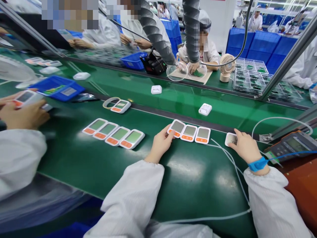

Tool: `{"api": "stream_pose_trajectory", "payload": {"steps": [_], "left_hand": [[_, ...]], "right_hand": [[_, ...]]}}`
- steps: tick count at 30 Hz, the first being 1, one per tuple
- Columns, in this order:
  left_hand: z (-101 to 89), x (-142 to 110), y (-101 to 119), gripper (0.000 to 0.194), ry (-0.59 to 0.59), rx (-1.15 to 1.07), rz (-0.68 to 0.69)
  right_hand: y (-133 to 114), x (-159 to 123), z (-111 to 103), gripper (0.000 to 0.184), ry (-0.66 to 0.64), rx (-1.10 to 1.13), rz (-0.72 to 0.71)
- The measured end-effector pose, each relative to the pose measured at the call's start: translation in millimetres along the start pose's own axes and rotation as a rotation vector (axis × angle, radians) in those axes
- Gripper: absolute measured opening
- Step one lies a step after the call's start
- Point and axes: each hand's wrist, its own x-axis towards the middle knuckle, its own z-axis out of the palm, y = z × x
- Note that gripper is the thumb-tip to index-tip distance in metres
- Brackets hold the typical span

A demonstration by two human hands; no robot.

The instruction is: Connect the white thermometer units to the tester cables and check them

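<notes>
My left hand (162, 142) is closed on the left edge of a white display device (177, 126) with a grey screen and orange buttons, thumb near the buttons. That device is the leftmost of three in a touching row; the middle one (189, 133) and the right one (202, 135) lie face up. Farther right, my right hand (246, 147), a blue strap around its wrist, grips a small white device with a digit display (230, 139) between thumb and fingers. Its right part is hidden by the hand.
Several similar devices (120, 135) form a row on the green bench (193, 185). White units (205, 109) lie on the green strip beyond the dark rail. A white cable (237, 172) crosses the bench near an orange-and-grey meter (294, 145). At left, a co-worker's hands (24, 114) hold another device.
</notes>
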Motion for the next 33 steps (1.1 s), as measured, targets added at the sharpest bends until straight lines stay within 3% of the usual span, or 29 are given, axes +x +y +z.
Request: {"api": "stream_pose_trajectory", "payload": {"steps": [2, 5, 7, 9, 11, 14, 15, 17, 21, 24, 26, 29, 33], "left_hand": [[-0.7, -1.5, 2.8, 0.059, -0.002, 0.25, 0.019], [-4.2, -4.7, 8.8, 0.061, 0.04, 0.484, -0.036], [-3.3, -11.8, 15.6, 0.059, 0.118, 0.463, -0.016], [4.1, -26.5, 26.1, 0.051, 0.117, 0.276, 0.096], [19.0, -48.2, 40.0, 0.046, -0.076, -0.035, 0.197], [47.1, -83.6, 60.0, 0.06, -0.621, -0.5, 0.147], [55.0, -92.8, 64.6, 0.062, -0.741, -0.62, 0.099], [64.9, -104.3, 69.1, 0.058, -0.867, -0.815, -0.01], [62.8, -103.6, 63.9, 0.055, -0.942, -1.073, -0.154], [56.7, -98.2, 57.2, 0.052, -0.974, -1.155, -0.188], [55.6, -97.1, 55.1, 0.05, -1.007, -1.141, -0.194], [57.3, -98.5, 56.4, 0.049, -1.007, -1.073, -0.201], [58.4, -100.6, 61.0, 0.046, -0.931, -0.99, -0.182]], "right_hand": [[0.3, -0.3, -0.5, 0.071, -0.003, 0.0, 0.038], [-0.7, -2.1, -5.3, 0.044, -0.032, 0.027, 0.019], [-3.3, -5.0, -11.3, 0.037, -0.031, 0.037, 0.003], [-8.5, -10.2, -18.3, 0.039, -0.031, 0.105, -0.022], [-16.9, -17.3, -24.2, 0.04, -0.061, 0.272, -0.078], [-32.1, -28.0, -28.3, 0.042, -0.122, 0.526, -0.197], [-36.2, -30.7, -28.7, 0.042, -0.145, 0.57, -0.232], [-40.1, -34.0, -29.5, 0.04, -0.237, 0.672, -0.297], [-32.5, -36.3, -35.9, 0.045, -0.371, 0.872, -0.487], [-27.7, -39.0, -43.3, 0.026, -0.332, 0.773, -0.673], [-30.3, -41.2, -46.9, 0.018, -0.308, 0.657, -0.697], [-38.9, -42.6, -47.1, 0.021, -0.264, 0.394, -0.604], [-41.3, -37.2, -39.0, 0.022, -0.128, 0.056, -0.283]]}}
